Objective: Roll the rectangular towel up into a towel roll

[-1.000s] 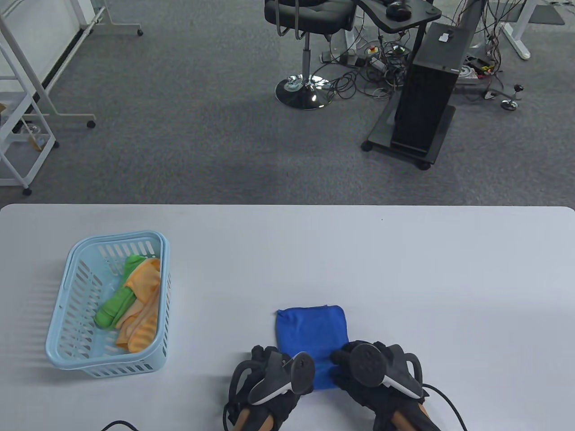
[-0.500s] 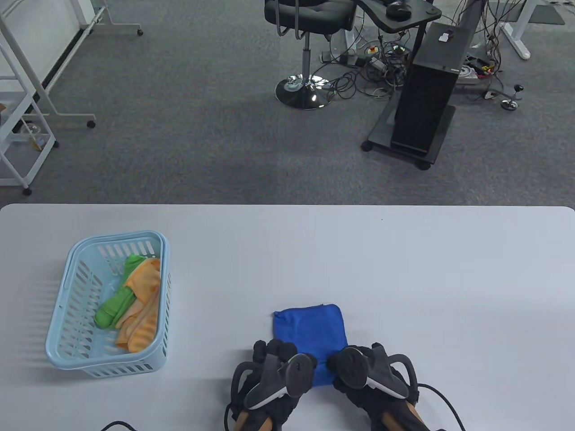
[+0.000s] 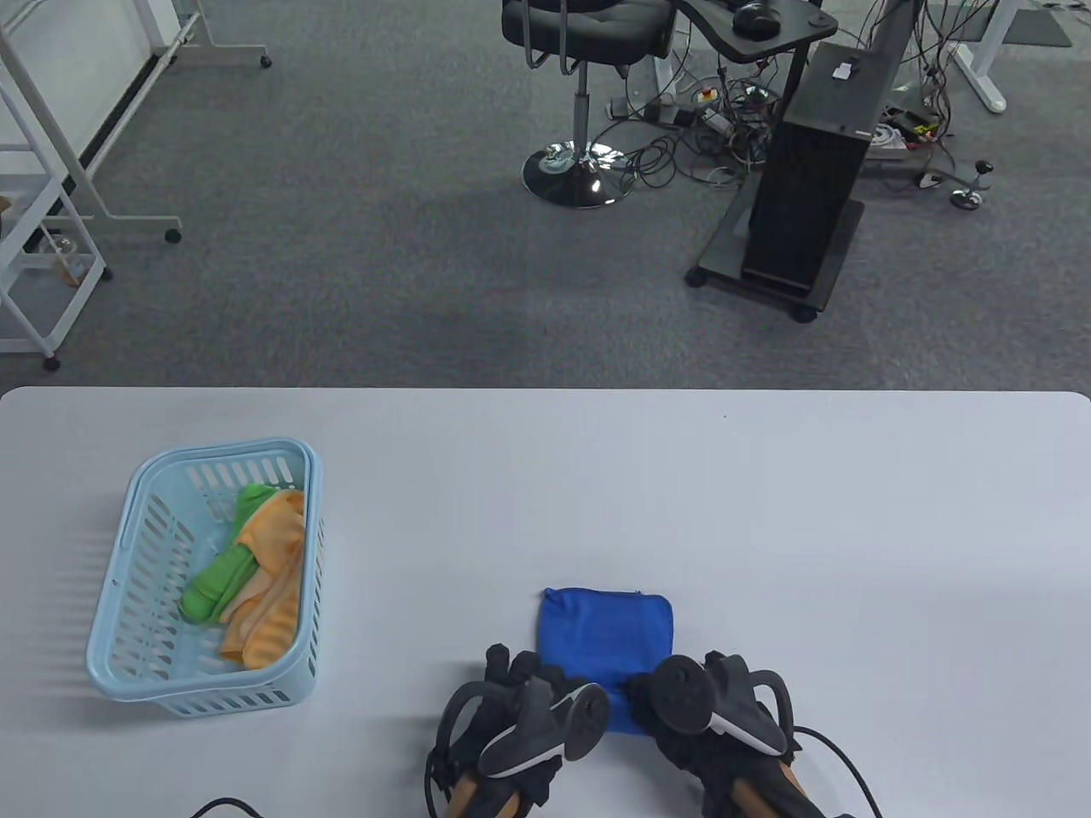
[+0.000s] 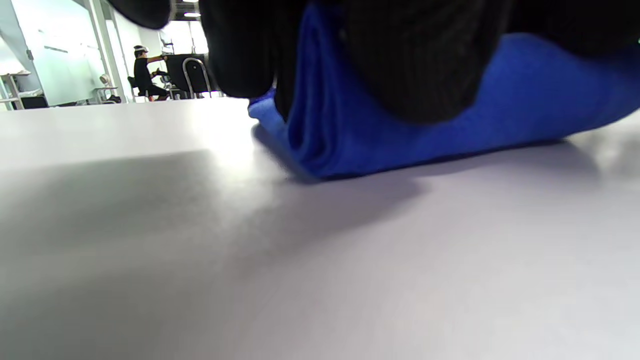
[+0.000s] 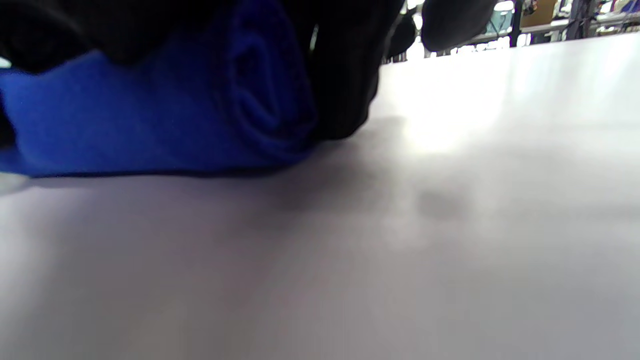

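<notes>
A blue towel (image 3: 607,632) lies on the white table (image 3: 767,528) near the front edge, its near end rolled up under both hands. My left hand (image 3: 533,690) presses on the left end of the roll and my right hand (image 3: 682,690) on the right end. The left wrist view shows gloved fingers (image 4: 415,60) on top of the blue roll (image 4: 450,125). The right wrist view shows the spiral end of the roll (image 5: 260,100) with gloved fingers (image 5: 345,75) wrapped beside it. The far part of the towel lies flat.
A light blue plastic basket (image 3: 136,596) stands at the left of the table and holds a green rolled towel (image 3: 220,579) and orange cloth (image 3: 273,579). Beyond the table's far edge is carpet with a chair (image 3: 588,25) and a black stand (image 3: 810,170).
The towel has shifted a little to the right and its flat part has become shorter. Both hands moved slightly right with the roll.
</notes>
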Available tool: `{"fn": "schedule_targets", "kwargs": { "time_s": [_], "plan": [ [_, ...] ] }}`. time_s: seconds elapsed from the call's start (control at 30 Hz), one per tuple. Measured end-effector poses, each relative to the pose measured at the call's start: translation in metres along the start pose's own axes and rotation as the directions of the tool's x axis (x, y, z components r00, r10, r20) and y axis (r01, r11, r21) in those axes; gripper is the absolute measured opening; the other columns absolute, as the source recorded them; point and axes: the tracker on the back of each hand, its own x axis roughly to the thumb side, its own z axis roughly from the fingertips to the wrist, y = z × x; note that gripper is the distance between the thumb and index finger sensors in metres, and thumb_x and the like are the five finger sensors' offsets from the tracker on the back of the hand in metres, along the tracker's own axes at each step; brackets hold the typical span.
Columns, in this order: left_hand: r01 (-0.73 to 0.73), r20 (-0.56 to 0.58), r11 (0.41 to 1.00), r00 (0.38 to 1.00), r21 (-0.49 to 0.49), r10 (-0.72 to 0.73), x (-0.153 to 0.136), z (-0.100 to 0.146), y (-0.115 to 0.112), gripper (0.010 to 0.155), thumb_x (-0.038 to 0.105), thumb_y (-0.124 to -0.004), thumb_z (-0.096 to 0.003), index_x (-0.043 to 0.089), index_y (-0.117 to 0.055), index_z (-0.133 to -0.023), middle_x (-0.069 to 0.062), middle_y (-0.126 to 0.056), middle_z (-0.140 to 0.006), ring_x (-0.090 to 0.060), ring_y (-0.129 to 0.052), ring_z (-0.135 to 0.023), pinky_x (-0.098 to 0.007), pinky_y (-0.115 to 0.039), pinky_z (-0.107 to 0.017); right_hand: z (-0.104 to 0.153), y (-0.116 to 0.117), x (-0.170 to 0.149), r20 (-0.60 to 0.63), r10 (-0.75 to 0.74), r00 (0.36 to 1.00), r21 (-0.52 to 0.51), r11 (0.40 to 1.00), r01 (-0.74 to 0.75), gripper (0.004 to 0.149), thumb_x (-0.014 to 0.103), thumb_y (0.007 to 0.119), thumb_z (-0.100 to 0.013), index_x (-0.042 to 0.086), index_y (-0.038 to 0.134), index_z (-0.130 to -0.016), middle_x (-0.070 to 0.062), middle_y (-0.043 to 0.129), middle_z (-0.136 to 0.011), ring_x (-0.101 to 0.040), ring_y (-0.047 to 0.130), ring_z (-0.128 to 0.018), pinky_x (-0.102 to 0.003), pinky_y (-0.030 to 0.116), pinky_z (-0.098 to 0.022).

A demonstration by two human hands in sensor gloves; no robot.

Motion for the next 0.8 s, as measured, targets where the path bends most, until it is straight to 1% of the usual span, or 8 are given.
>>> {"fn": "schedule_targets", "kwargs": {
  "time_s": [0.07,0.2,0.37,0.43,0.5,0.57,0.67,0.8],
  "plan": [
    [-0.034,-0.001,0.999,0.999,-0.001,0.034,-0.003,0.000,-0.001,0.056,0.041,-0.081,-0.0350,0.033,-0.079,-0.090,-0.002,-0.094,-0.083,-0.030,-0.080,-0.089,-0.066,-0.049,-0.070,0.001,-0.002,-0.001,0.008,-0.009,1.000,-0.040,0.999,0.010,0.061,0.044,0.070,-0.033,0.032,0.064,-0.092,-0.002,0.074,-0.090,-0.025,0.082,-0.084,-0.063,0.051,-0.069],
    [-0.183,0.002,0.980,0.983,-0.075,0.184,-0.011,-0.002,-0.003,0.056,0.041,-0.076,-0.0358,0.022,-0.085,-0.087,-0.008,-0.099,-0.074,-0.031,-0.084,-0.083,-0.068,-0.049,-0.068,0.002,0.000,0.001,0.052,-0.038,0.998,0.038,0.999,0.036,0.072,0.051,0.077,-0.029,0.032,0.059,-0.096,-0.003,0.059,-0.101,-0.028,0.066,-0.095,-0.064,0.047,-0.071],
    [-0.312,-0.028,0.946,0.950,-0.086,0.311,-0.020,-0.002,-0.006,0.056,0.044,-0.070,-0.0374,0.016,-0.092,-0.080,-0.010,-0.104,-0.062,-0.031,-0.089,-0.076,-0.068,-0.051,-0.067,-0.001,0.011,0.009,0.019,0.073,0.997,0.084,0.994,-0.074,0.068,0.044,0.079,-0.030,0.032,0.060,-0.095,-0.003,0.056,-0.100,-0.029,0.062,-0.096,-0.063,0.047,-0.071],
    [-0.285,-0.036,0.955,0.959,-0.079,0.283,-0.019,-0.001,-0.004,0.056,0.046,-0.071,-0.0380,0.019,-0.091,-0.083,-0.010,-0.102,-0.067,-0.033,-0.086,-0.079,-0.068,-0.051,-0.067,-0.002,0.011,0.011,0.008,0.059,0.998,0.077,0.995,-0.059,0.065,0.042,0.078,-0.031,0.031,0.064,-0.094,-0.003,0.058,-0.098,-0.029,0.064,-0.095,-0.063,0.046,-0.071],
    [-0.254,-0.049,0.965,0.967,-0.056,0.252,-0.018,0.001,-0.002,0.059,0.045,-0.074,-0.0389,0.027,-0.075,-0.095,-0.012,-0.088,-0.085,-0.038,-0.073,-0.088,-0.069,-0.045,-0.069,-0.002,0.011,0.009,0.006,0.063,0.998,0.073,0.995,-0.063,0.063,0.043,0.075,-0.031,0.031,0.066,-0.093,-0.003,0.060,-0.097,-0.029,0.065,-0.095,-0.063,0.047,-0.071],
    [-0.234,-0.036,0.972,0.972,-0.021,0.233,-0.016,0.003,0.002,0.056,0.041,-0.077,-0.0398,0.036,-0.064,-0.094,-0.011,-0.072,-0.093,-0.038,-0.065,-0.091,-0.068,-0.041,-0.070,-0.003,0.010,0.007,0.003,0.030,1.000,0.070,0.997,-0.030,0.062,0.043,0.073,-0.032,0.030,0.069,-0.092,-0.004,0.061,-0.097,-0.029,0.065,-0.094,-0.063,0.047,-0.070],
    [-0.184,0.000,0.983,0.983,-0.024,0.184,-0.009,0.003,0.005,0.047,0.039,-0.075,-0.0408,0.032,-0.075,-0.087,-0.010,-0.073,-0.091,-0.038,-0.065,-0.091,-0.068,-0.040,-0.070,-0.002,0.007,0.006,-0.003,0.031,1.000,0.064,0.998,-0.030,0.060,0.044,0.072,-0.032,0.029,0.072,-0.091,-0.004,0.061,-0.096,-0.029,0.065,-0.094,-0.063,0.047,-0.070],
    [-0.178,0.040,0.983,0.983,-0.042,0.180,-0.008,0.004,0.003,0.066,0.057,-0.072,-0.0354,0.024,-0.077,-0.093,-0.014,-0.072,-0.095,-0.042,-0.063,-0.093,-0.069,-0.041,-0.068,-0.003,0.006,0.002,-0.007,-0.001,1.000,0.048,0.999,0.001,0.061,0.044,0.073,-0.031,0.029,0.075,-0.090,-0.003,0.071,-0.088,-0.027,0.075,-0.086,-0.062,0.051,-0.069]
  ]
}}
